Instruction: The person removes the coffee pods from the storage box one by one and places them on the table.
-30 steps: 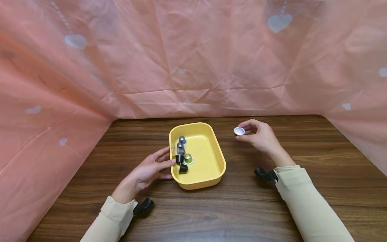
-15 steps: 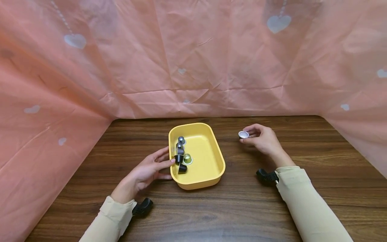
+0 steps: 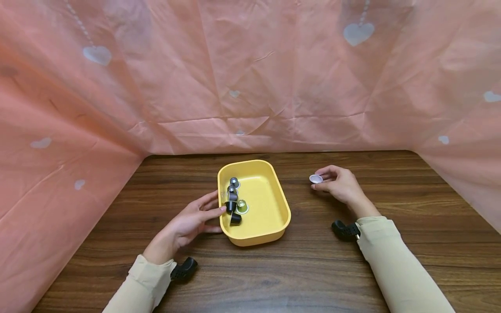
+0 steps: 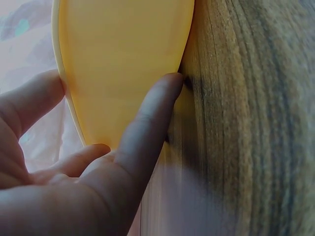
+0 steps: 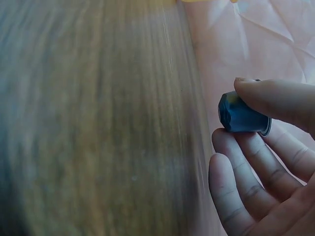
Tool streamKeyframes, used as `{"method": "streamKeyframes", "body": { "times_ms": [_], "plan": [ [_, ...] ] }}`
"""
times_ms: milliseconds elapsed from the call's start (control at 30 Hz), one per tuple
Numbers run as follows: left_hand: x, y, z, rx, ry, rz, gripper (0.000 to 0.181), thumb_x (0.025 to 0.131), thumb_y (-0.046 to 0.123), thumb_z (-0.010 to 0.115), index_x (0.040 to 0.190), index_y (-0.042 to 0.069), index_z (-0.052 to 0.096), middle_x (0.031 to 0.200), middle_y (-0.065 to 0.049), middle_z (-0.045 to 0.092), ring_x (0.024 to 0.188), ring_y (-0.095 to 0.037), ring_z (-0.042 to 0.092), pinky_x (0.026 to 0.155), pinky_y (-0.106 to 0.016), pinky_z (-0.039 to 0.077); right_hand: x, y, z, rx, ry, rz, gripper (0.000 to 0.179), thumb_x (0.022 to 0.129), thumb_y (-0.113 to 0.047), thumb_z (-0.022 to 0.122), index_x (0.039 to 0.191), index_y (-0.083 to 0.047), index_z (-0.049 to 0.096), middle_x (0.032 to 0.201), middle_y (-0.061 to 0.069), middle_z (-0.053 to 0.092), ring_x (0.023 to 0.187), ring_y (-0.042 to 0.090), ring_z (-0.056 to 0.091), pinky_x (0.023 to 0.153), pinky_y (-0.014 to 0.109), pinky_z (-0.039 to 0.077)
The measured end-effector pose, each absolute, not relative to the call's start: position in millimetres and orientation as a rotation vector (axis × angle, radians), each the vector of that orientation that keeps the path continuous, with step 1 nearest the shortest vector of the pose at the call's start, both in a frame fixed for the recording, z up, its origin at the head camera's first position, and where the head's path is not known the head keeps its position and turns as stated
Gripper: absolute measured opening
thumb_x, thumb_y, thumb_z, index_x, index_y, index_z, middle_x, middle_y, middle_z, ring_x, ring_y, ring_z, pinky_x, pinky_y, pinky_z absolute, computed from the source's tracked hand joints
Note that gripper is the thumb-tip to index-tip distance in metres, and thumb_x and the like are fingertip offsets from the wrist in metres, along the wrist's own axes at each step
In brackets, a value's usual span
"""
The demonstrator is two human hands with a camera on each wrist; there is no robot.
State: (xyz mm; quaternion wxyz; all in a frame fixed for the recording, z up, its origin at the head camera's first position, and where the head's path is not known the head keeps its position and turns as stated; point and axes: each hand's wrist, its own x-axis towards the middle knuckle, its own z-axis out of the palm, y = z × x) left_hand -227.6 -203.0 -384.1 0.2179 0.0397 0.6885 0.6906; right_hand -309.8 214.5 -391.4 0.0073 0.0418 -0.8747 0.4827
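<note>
In the head view, my right hand (image 3: 339,186) pinches a coffee capsule (image 3: 315,179) between thumb and fingers, its pale foil lid facing up. In the right wrist view the capsule (image 5: 243,113) has a dark, bluish body with a faceted end. My left hand (image 3: 187,224) holds the left side of a yellow container (image 3: 256,241), thumb at the rim and fingers against the outer wall. Several black or dark capsules (image 3: 232,197) lie bunched along the container's left inner wall. A green capsule (image 3: 242,205) stands lid down beside them.
All of this is on a dark wood-grain table (image 3: 274,278). A pink cloth (image 3: 195,87) with white hearts encloses the back and both sides. Each wrist wears a black camera mount (image 3: 344,229).
My right hand, with the capsule, has moved slightly right and down, nearer the table. My left hand and the container have stayed almost still.
</note>
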Motion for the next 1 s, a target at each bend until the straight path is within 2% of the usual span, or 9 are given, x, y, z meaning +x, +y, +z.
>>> {"method": "streamKeyframes", "body": {
  "times_ms": [533,1000],
  "plan": [
    [-227.4,-202.9,-383.4,0.106,1.908,1.910,0.076,0.109,0.012,0.060,0.173,0.011,0.020,0.176,-0.021,0.028,0.142,-0.029,0.054,0.103,-0.049,0.062,-311.3,220.6,-396.1,0.124,-2.772,1.503,0.051,0.087,-0.019,0.090,0.129,0.001,0.070,0.126,0.020,0.076,0.087,-0.002,0.065,0.076,0.016,0.052],
    [-227.2,-202.3,-383.6,0.106,1.913,1.905,0.076,0.109,0.013,0.060,0.173,0.011,0.020,0.176,-0.021,0.029,0.142,-0.028,0.054,0.103,-0.049,0.062,-311.5,223.0,-399.5,0.165,-2.779,1.481,0.050,0.085,-0.017,0.091,0.128,0.001,0.072,0.126,0.021,0.076,0.090,0.001,0.065,0.078,0.015,0.051]
  ]
}}
